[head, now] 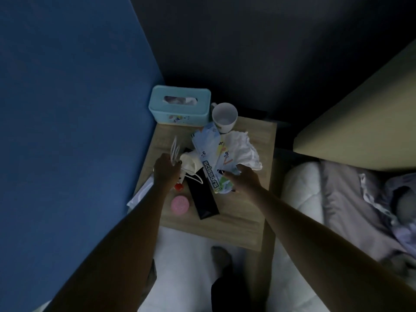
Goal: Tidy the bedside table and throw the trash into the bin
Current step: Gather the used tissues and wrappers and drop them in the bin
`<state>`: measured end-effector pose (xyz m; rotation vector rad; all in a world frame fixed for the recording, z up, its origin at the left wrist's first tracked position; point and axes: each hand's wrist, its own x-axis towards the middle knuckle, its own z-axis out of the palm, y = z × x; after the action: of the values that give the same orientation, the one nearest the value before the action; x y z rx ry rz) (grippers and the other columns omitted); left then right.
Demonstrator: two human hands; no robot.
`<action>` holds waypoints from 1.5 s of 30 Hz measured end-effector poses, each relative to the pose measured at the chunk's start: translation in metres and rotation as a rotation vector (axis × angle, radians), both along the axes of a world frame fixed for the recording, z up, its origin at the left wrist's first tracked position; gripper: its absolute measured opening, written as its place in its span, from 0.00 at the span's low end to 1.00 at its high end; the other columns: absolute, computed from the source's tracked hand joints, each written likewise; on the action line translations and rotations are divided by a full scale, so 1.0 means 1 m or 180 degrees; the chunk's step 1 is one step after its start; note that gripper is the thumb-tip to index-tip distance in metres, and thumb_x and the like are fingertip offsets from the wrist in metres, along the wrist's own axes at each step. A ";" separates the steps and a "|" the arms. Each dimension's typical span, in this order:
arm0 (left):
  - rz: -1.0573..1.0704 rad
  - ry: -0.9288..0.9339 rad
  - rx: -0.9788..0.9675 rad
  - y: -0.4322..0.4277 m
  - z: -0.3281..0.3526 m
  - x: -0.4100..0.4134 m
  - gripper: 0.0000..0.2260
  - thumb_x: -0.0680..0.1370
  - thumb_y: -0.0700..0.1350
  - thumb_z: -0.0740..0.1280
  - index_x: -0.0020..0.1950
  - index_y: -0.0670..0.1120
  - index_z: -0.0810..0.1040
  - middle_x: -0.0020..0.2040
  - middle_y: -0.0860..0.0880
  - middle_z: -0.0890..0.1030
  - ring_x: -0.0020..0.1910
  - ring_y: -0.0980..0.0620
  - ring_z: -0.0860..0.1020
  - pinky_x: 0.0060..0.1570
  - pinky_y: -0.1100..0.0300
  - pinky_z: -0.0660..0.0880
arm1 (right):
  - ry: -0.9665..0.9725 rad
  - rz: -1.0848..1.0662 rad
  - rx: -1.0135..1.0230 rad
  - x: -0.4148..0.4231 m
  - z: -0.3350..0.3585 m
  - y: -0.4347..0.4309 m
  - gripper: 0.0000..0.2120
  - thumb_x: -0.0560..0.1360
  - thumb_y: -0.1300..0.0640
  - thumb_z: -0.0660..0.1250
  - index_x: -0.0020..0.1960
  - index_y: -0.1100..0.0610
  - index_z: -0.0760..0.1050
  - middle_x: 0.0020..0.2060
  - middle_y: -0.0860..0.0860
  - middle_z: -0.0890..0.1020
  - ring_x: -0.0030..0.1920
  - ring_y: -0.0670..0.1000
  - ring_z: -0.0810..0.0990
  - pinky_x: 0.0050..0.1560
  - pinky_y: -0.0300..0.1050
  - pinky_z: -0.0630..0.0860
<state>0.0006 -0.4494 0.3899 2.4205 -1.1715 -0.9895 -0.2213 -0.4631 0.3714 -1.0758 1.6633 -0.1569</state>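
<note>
The wooden bedside table [252, 212] is cluttered. My right hand [244, 179] grips the near end of a light blue scissors package [208, 149], which lies over crumpled white paper [242, 147]. My left hand [166, 168] is closed around thin white plastic strips [175, 145] at the table's left side. Between the hands lie a cream bundle with a white cord [190, 162] and a flat black case [201, 194]. A small red-capped item [179, 187] and a pink round lid [179, 204] sit near my left wrist.
A teal tissue box [180, 109] and a white mug [224, 117] stand at the table's back. A blue wall is close on the left, a bed with grey bedding [351, 210] on the right. White paper [139, 194] overhangs the left edge. No bin is in view.
</note>
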 end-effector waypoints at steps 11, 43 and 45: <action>-0.0041 -0.0525 0.0017 0.029 0.008 0.002 0.30 0.73 0.59 0.67 0.65 0.39 0.70 0.60 0.37 0.76 0.60 0.39 0.74 0.55 0.50 0.71 | 0.1274 0.1462 -0.0704 -0.009 0.012 0.007 0.34 0.69 0.35 0.67 0.68 0.53 0.65 0.59 0.56 0.77 0.58 0.57 0.78 0.51 0.50 0.78; 0.0454 -0.0885 -0.0939 0.200 -0.002 -0.114 0.11 0.79 0.48 0.58 0.56 0.49 0.78 0.57 0.45 0.81 0.57 0.45 0.78 0.53 0.58 0.72 | 0.0802 0.2162 -0.2094 -0.072 -0.004 0.055 0.14 0.78 0.48 0.61 0.54 0.54 0.79 0.52 0.51 0.83 0.53 0.52 0.80 0.51 0.43 0.75; 0.0598 -0.0841 -0.0818 0.216 -0.007 -0.142 0.12 0.79 0.48 0.58 0.56 0.47 0.77 0.58 0.43 0.80 0.57 0.43 0.78 0.53 0.57 0.73 | 0.0588 0.2143 -0.2119 -0.093 -0.008 0.075 0.14 0.77 0.48 0.63 0.54 0.56 0.80 0.53 0.53 0.83 0.54 0.54 0.80 0.51 0.40 0.73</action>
<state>-0.1415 -0.2329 0.3825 2.4444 -1.0507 -0.4440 -0.3142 -0.3883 0.3630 -2.1519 1.3337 -0.1758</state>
